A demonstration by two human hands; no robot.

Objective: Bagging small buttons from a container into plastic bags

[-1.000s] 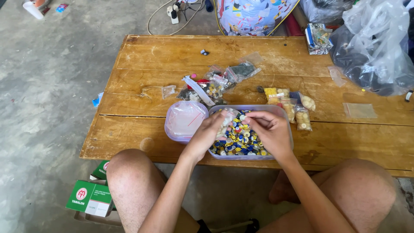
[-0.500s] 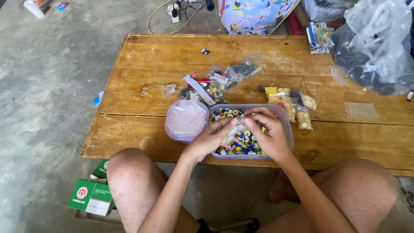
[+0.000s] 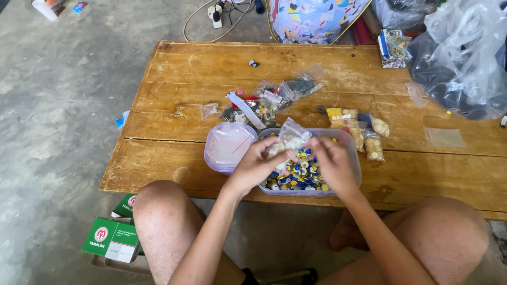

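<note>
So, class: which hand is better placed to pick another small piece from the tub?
Probably the right hand: it sits directly over the tub of pieces, while the left hand holds the small clear bag.

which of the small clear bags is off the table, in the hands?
The small clear bag of pale pieces, pinched between left hand and right hand above the clear tub. The other bags lie flat on the wooden table.

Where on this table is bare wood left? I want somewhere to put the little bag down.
Bare wood lies along the far left of the wooden table, behind the small clear bags, and on the near right plank past the rectangular tub. It is crowded around the round tub, where the left hand and right hand hold the little bag.
</note>
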